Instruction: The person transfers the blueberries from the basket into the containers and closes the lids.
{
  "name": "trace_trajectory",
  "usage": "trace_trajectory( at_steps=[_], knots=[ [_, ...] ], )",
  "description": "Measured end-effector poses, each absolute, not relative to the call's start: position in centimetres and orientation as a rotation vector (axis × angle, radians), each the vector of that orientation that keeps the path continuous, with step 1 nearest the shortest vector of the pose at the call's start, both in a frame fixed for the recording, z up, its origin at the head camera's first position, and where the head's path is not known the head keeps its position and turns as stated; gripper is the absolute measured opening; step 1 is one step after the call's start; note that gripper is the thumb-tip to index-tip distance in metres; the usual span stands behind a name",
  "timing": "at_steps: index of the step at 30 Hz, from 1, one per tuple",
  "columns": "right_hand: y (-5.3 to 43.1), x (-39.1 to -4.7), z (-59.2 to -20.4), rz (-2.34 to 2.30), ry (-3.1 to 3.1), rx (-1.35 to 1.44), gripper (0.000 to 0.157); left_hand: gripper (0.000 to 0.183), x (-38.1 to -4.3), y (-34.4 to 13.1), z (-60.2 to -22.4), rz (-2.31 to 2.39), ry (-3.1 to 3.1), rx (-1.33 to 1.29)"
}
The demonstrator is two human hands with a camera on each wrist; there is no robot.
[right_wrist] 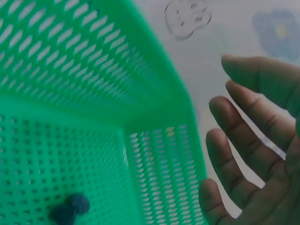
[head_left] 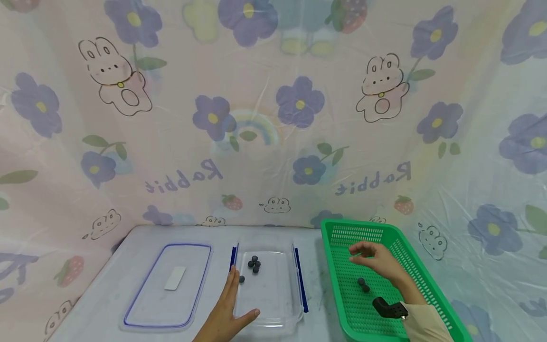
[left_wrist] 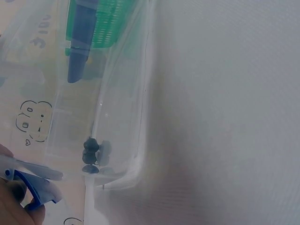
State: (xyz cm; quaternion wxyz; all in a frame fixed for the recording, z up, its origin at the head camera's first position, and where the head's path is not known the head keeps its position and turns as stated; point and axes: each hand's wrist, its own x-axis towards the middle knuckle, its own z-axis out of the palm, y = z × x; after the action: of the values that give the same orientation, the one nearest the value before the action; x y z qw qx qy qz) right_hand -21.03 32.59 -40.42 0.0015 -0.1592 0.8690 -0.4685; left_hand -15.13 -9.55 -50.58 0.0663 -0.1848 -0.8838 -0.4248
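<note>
My left hand (head_left: 227, 314) rests along the left side of a clear plastic container (head_left: 269, 304), fingers straight and thumb spread over its near end. Inside the container lie several small dark round blueberries (head_left: 255, 264), one of them close to my fingertips. In the left wrist view, fingers (left_wrist: 11, 206) touch the container near a blue locking clip (left_wrist: 40, 190). Above the green plastic basket (head_left: 335, 285) my right hand (head_left: 378, 259) hovers with loosely bent fingers and nothing in them. Two blueberries (right_wrist: 77, 203) sit on the basket floor below it.
A clear lid with a blue seal (head_left: 201, 285) lies flat on the white table (head_left: 98, 304), left of the container. A white rectangular piece (head_left: 175, 278) shows in the lid's middle. Patterned sheeting (head_left: 256, 190) hangs behind and at both sides.
</note>
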Motion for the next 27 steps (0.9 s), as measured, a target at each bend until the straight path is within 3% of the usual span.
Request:
trace_trajectory(
  at_steps=[27],
  knots=[
    [36.4, -23.3, -45.5, -1.349, 2.606, -0.431, 0.036, 0.105, -15.1, -9.5, -50.6, -1.281, -2.658, -0.533]
  ],
)
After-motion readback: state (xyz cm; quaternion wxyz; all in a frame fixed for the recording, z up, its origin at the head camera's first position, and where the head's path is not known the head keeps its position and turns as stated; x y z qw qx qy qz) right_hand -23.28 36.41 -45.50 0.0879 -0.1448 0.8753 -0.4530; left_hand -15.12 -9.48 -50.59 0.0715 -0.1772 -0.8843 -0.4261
